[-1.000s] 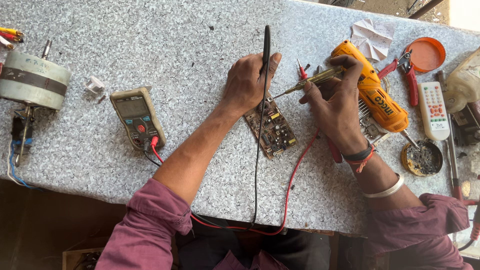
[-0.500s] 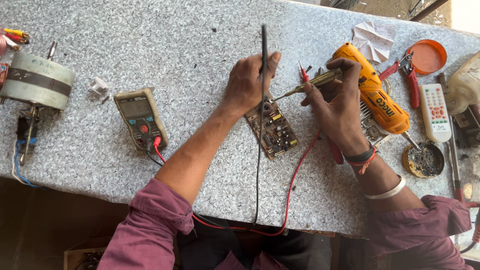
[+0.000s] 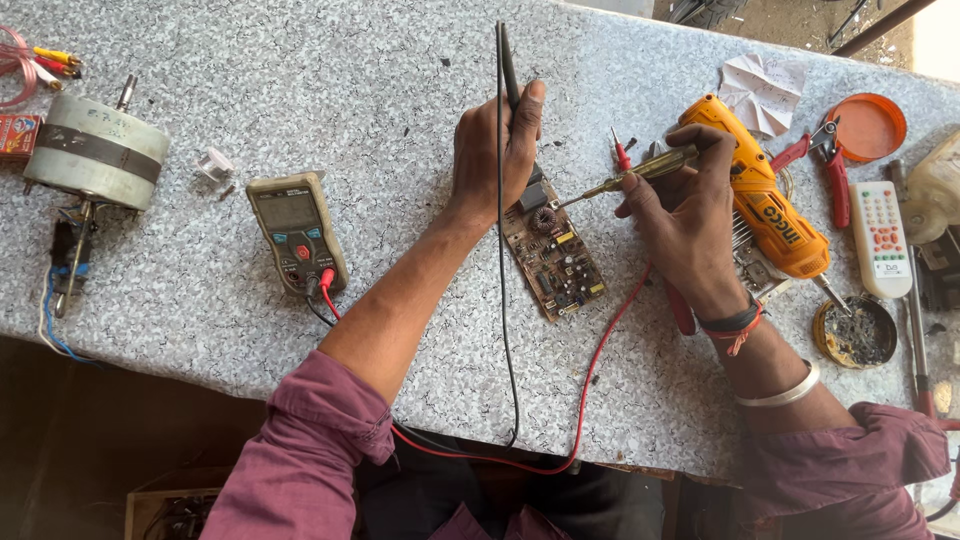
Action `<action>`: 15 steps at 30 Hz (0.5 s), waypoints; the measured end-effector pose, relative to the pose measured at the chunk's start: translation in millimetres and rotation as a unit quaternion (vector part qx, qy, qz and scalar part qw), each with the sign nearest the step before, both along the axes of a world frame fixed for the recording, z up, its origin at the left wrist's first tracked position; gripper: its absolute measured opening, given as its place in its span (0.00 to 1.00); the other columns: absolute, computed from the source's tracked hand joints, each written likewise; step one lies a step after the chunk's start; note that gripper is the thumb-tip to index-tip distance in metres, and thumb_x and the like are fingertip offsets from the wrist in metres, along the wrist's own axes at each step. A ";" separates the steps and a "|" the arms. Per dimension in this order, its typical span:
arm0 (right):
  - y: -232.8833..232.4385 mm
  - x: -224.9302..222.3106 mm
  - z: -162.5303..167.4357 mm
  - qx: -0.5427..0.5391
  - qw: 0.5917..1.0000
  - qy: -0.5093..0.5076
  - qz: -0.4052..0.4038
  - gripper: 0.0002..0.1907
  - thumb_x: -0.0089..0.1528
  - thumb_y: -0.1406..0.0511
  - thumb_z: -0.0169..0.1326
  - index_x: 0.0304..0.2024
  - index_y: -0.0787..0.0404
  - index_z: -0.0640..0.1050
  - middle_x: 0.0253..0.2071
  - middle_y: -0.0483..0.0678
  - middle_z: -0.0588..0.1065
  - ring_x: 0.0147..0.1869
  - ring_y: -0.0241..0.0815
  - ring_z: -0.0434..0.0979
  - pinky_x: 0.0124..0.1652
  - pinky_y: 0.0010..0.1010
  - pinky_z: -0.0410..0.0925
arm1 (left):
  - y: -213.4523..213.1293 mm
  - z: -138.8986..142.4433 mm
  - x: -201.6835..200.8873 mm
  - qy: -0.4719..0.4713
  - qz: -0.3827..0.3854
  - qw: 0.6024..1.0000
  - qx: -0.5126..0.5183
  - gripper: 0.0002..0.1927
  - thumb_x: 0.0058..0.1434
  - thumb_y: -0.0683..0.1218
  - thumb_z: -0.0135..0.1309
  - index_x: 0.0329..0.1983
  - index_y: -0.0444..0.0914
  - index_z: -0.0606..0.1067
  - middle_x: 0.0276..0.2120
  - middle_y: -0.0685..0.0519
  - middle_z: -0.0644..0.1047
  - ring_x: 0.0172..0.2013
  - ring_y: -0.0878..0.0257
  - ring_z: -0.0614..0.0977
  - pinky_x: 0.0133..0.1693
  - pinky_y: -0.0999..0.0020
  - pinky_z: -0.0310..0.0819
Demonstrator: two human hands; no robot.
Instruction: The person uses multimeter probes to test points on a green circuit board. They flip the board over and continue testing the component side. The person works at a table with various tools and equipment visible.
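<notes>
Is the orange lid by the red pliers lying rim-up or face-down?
Rim-up. The orange lid lies flat on the grey table beside the red pliers, its raised rim ringing a sunken inner face that is open to the camera.

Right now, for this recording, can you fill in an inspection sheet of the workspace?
Surface: speckled grey stone bench.
Job's things: circuit board lies flat; a yellow-handled tool has its tip at the board's upper end.
Clutter: grey multimeter, cylindrical motor, orange power driver, red pliers, orange lid, white remote, round tin, crumpled paper.
Grips: left hand holds a black probe upright, resting on the board; right hand holds the yellow-handled tool.
Cables: black lead and red lead run off the near edge.
Surroundings: nothing seen clearly.
</notes>
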State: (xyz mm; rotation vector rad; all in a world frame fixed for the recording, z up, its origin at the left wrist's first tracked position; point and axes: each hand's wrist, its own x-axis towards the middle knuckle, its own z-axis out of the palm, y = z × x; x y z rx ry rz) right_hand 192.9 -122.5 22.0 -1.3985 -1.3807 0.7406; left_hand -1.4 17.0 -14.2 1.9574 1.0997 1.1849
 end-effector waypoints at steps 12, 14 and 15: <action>-1.5 -3.0 3.7 0.003 1.000 -0.020 -0.008 0.24 0.71 0.71 0.59 0.59 0.64 0.57 0.42 0.53 0.77 0.41 0.41 0.83 0.39 0.29 0.76 | 2.1 -0.9 -4.9 -0.008 -0.006 0.999 0.052 0.32 0.76 0.62 0.40 0.16 0.44 0.68 0.08 0.60 0.65 0.10 0.69 0.70 0.15 0.64 0.58; -0.9 -2.4 3.9 0.003 1.000 -0.016 -0.009 0.24 0.71 0.71 0.58 0.59 0.64 0.57 0.42 0.53 0.78 0.42 0.41 0.84 0.39 0.29 0.76 | 2.4 -2.4 -3.2 0.004 0.005 0.999 0.054 0.32 0.74 0.63 0.42 0.15 0.43 0.68 0.08 0.59 0.65 0.10 0.67 0.69 0.16 0.63 0.55; -0.9 -2.5 3.9 0.002 1.000 -0.015 -0.009 0.25 0.71 0.71 0.58 0.59 0.64 0.57 0.42 0.53 0.78 0.42 0.41 0.84 0.39 0.29 0.76 | 2.4 -3.7 -2.9 0.010 0.010 0.998 0.054 0.33 0.74 0.63 0.43 0.15 0.43 0.67 0.08 0.58 0.64 0.10 0.67 0.68 0.16 0.62 0.54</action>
